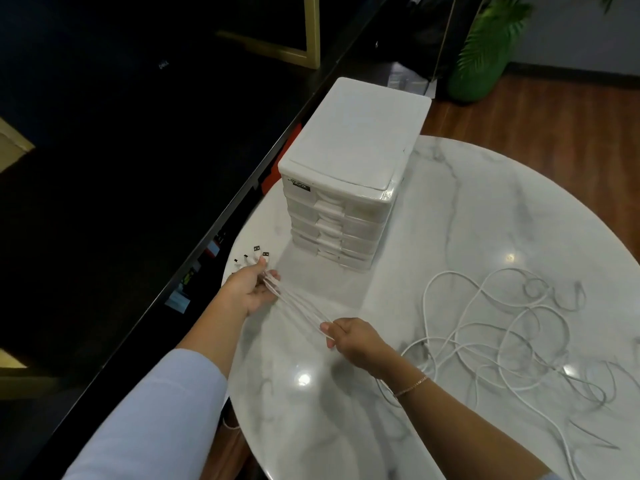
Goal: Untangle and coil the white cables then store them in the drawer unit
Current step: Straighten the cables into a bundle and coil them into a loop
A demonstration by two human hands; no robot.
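1. Pale sleeve (152, 420) lowest in view, on left arm.
2. Marble surface (485, 209) under everything; gold bracelet (412, 383) on right wrist.
3. White drawer unit (349, 174) upright, all drawers closed, plant (485, 46) behind.
4. Loose white cables (512, 341) tangled right of hands.
5. Left hand (254, 289) gripping cable ends near plugs (258, 254); right hand (356, 337) pinching same strands, taut between.
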